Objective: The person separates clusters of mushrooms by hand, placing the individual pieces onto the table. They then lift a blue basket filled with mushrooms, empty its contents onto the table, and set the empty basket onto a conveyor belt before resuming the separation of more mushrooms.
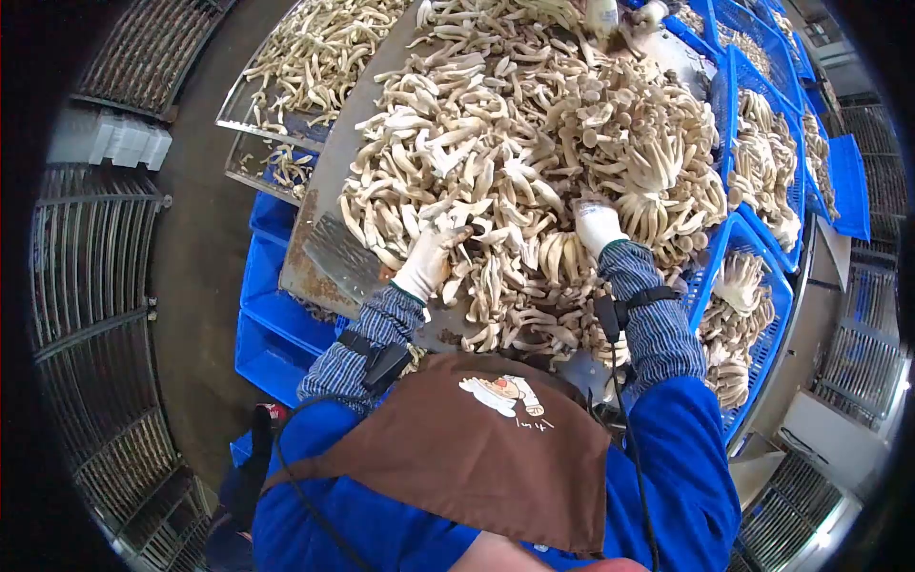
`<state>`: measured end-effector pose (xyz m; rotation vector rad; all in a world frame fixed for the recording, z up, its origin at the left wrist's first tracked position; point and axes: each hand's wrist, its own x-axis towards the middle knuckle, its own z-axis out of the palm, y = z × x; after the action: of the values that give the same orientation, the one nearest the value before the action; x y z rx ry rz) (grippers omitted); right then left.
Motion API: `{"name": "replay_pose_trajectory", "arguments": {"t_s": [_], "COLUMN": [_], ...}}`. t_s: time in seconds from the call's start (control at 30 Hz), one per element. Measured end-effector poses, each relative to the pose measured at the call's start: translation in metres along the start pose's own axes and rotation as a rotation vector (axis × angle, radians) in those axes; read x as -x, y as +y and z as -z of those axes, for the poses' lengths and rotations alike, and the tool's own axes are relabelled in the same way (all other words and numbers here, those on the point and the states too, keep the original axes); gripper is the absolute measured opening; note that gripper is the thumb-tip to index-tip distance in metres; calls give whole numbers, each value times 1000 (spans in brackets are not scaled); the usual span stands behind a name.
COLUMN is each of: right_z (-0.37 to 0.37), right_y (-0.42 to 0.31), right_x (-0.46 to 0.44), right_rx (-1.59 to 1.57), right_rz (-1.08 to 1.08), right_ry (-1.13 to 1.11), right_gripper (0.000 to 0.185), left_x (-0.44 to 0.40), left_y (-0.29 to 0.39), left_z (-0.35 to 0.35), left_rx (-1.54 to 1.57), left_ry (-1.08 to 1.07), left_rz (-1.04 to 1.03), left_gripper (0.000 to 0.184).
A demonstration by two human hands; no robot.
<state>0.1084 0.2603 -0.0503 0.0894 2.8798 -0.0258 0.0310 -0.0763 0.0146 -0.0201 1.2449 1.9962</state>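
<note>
A large heap of pale mushrooms [505, 162] covers the metal table [324, 205]. My left hand [429, 259], in a white glove with dark fingertips, is at the heap's near left side, its fingers closed around something I cannot make out. My right hand [599, 225], also gloved, reaches into the heap farther right, beside a big mushroom cluster [653, 186]; its fingertips are hidden among the mushrooms. Striped sleeves cover both forearms.
Blue crates [729, 250] with mushroom clusters line the right side. Blue bins [272, 357] stand low at the left, below a clear-sided tray [319, 67] of loose mushrooms. Another person's gloved hands [602, 17] are at the far end. Racks [100, 257] stand farther left.
</note>
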Motion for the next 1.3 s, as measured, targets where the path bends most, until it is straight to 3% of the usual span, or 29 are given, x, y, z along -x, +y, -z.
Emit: {"name": "replay_pose_trajectory", "arguments": {"t_s": [0.03, 0.07, 0.1, 0.17, 0.2, 0.23, 0.3, 0.37, 0.4, 0.43, 0.47, 0.5, 0.57, 0.63, 0.7, 0.73, 0.77, 0.8, 0.83, 0.9, 0.93, 0.97, 1.07, 1.1, 1.13, 1.17, 1.2, 1.23, 1.3], "right_z": [2, 6, 27, 77, 72, 69, 86, 85, 83, 74, 57, 38, 21, 33, 40, 51, 81, 86, 58, 72, 76, 80, 47, 45, 43, 43, 44, 9, 3], "right_y": [1, 1, -9, -55, -75, -96, -155, -163, -163, -166, -171, -177, -177, -179, -182, -184, -196, -211, -210, -194, -182, -169, -132, -128, -124, -120, -111, -97, -88], "right_x": [0, -2, 5, 26, 26, 24, 45, 57, 62, 67, 70, 72, 72, 72, 72, 76, 80, 89, 94, 94, 94, 90, 58, 44, 29, 11, -7, -33, -54], "right_rx": [-16, -31, -28, -314, -653, -989, -642, -1084, -944, -799, -619, -434, -416, -576, -758, -944, -1114, -1206, -1069, -1104, -1039, -972, -454, -282, -428, -575, -904, -646, -438], "right_rz": [-23, -46, -44, -268, -250, -230, 169, -204, -193, -178, -114, -49, -16, -185, -107, -219, -337, -269, -59, 185, 69, -41, -189, -230, -318, -402, -491, -481, -331], "right_ry": [15, 32, 26, 306, 180, 58, 486, 226, 380, 313, 104, -101, -150, -5, 467, 158, -165, -93, 143, 91, 15, -57, 294, 400, 364, 326, 190, 187, 111], "right_gripper": [26, 25, 25, 24, 24, 24, 20, 36, 37, 54, 60, 66, 77, 66, 43, 44, 44, 43, 50, 52, 55, 58, 81, 82, 88, 93, 95, 86, 72], "left_x": [3, -2, -12, -26, -21, -28, -21, -16, -6, 2, 0, 12, 28, 27, 29, 28, 20, 21, 22, 43, 60, 79, 137, 169, 185, 211, 217, 240, 256], "left_y": [4, -4, -20, -58, -39, -40, -25, -14, 1, 14, -8, -4, -24, -57, -47, -81, -97, -94, -90, -47, -39, -28, -39, -42, -73, -119, -54, -97, -86], "left_z": [-9, -11, 0, 25, -10, -17, -39, -34, -28, -18, 6, 7, 16, 38, 16, 26, 13, 10, 9, 6, 11, 23, 90, 93, 138, 189, 141, 198, 192], "left_rx": [-290, 103, 109, 648, 198, 152, -84, 27, -87, -202, 22, -82, -211, -59, 545, 265, -39, -117, -196, -175, -25, -170, -1130, -637, -726, -581, -894, -1072, -1647], "left_ry": [65, 140, 142, -357, -10, -146, 9, 194, 198, 202, 234, 239, 241, 104, 260, 8, 55, 89, 124, 184, 177, 132, -335, -17, -151, -55, 9, -23, 140], "left_rz": [-43, 115, 118, 106, 79, 30, -21, -188, -101, -13, 19, 40, 15, 34, 309, 125, -45, -35, -26, 101, 14, 20, 218, 477, 685, 738, 805, 731, 835], "left_gripper": [49, 62, 62, 63, 53, 48, 27, 31, 25, 22, 25, 34, 51, 64, 58, 52, 48, 44, 41, 38, 40, 33, 29, 33, 48, 67, 75, 86, 84]}}
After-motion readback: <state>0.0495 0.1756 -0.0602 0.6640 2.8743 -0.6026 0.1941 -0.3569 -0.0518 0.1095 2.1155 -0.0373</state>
